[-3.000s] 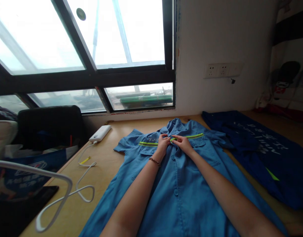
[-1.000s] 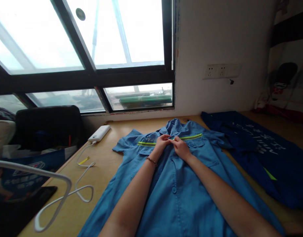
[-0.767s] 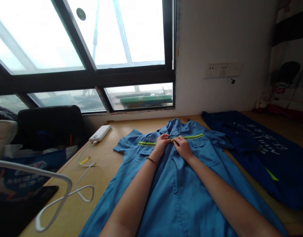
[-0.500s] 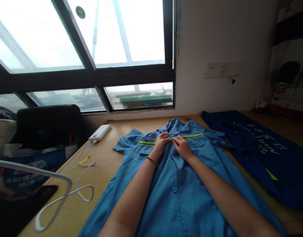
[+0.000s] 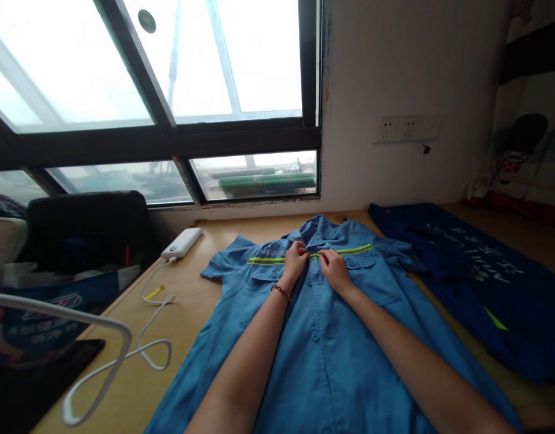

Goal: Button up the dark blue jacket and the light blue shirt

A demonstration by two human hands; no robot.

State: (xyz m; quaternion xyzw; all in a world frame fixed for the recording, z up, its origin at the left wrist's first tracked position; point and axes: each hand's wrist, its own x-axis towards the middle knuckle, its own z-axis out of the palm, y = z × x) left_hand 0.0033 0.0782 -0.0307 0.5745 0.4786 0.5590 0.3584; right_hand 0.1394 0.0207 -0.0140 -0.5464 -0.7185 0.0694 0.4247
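A light blue short-sleeved work shirt lies front up, its collar toward the wall. Yellow-green reflective stripes cross the chest, and a button shows lower on the front. My left hand, with a beaded bracelet on its wrist, has its fingers closed on the shirt's front edge at the stripe. Just to the right, my right hand pinches the same front edge. A short piece of stripe shows between the fingertips. Whether a button is under the fingers is hidden.
On the wooden table, a white power bank with a looping white cable lies left of the shirt. A dark blue garment lies on the right. A black chair stands left, below the window.
The shirt front lies flatter, and the stripe at the middle shows more plainly. My hands are slightly farther apart. The lower button has shifted up and a little left.
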